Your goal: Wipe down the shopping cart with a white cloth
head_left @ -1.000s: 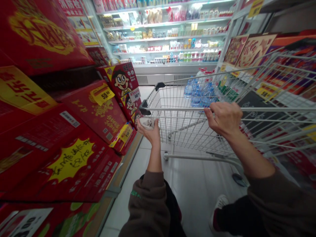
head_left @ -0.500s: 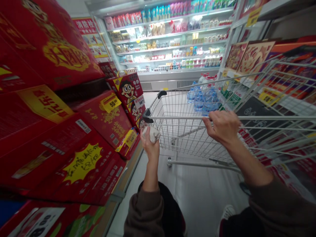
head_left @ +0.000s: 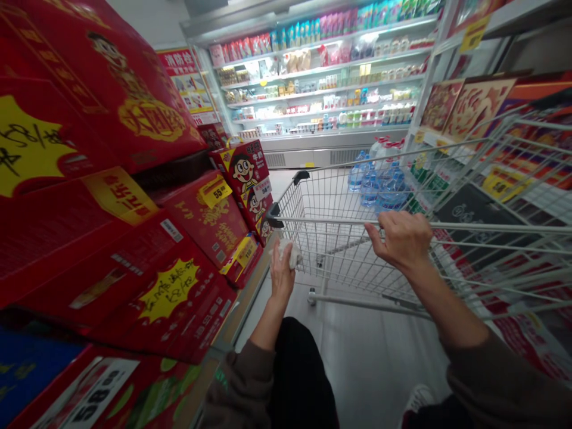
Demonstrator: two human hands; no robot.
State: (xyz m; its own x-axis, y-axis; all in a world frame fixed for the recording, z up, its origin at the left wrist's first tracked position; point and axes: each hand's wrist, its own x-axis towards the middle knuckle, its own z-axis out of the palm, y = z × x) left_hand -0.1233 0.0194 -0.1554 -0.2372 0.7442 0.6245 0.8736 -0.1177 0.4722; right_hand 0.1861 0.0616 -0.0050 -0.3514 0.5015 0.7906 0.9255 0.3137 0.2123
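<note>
Stacked red cardboard cartons printed in yellow (head_left: 196,226) are borne by a low tan shelf ledge (head_left: 243,307) along the left of the aisle. A pale grey tiled floor (head_left: 370,369) is spread beneath a silver wire shopping cart (head_left: 339,256), in which clear blue-tinted water bottles (head_left: 379,185) are carried. Small packaged goods (head_left: 313,89) are lined along the white shelves of a brightly lit refrigerated case (head_left: 322,143).
</note>
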